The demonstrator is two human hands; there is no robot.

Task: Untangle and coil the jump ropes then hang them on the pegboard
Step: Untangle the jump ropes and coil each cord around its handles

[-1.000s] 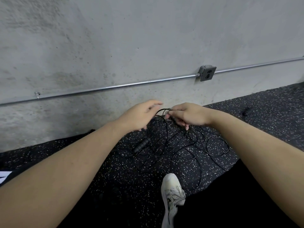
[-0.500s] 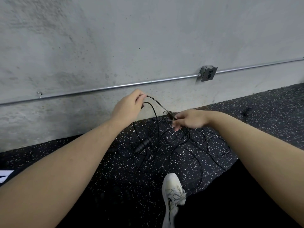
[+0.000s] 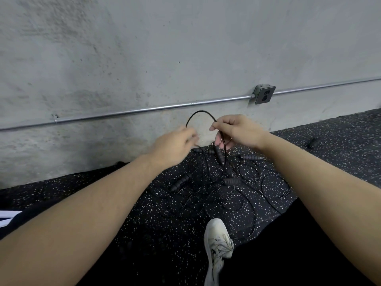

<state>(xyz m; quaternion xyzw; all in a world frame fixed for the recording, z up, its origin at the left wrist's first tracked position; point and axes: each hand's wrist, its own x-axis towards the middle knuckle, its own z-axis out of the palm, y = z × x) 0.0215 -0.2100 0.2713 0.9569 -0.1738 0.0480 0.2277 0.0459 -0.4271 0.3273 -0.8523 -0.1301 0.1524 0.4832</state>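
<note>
Speckled rubber floor (image 3: 127, 219) against a concrete wall; your right hand (image 3: 237, 131) pinches a raised rope loop (image 3: 201, 112), left hand (image 3: 175, 145) blurred, grip unclear; tangled jump ropes (image 3: 226, 182) lie below your fingers; untangling underway, next free one strand.

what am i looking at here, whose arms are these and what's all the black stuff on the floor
This is one picture from a wide-angle camera worn on a person's head, looking down at their own bare arms. There is no robot. The black stuff is a tangle of thin black jump ropes with ribbed black handles, lying on a speckled black rubber floor by a grey concrete wall. The right hand pinches an arched loop of black rope lifted off the pile, one handle hanging below its fingers. The left hand is blurred at the loop's other end. A white sneaker shows below.
</note>
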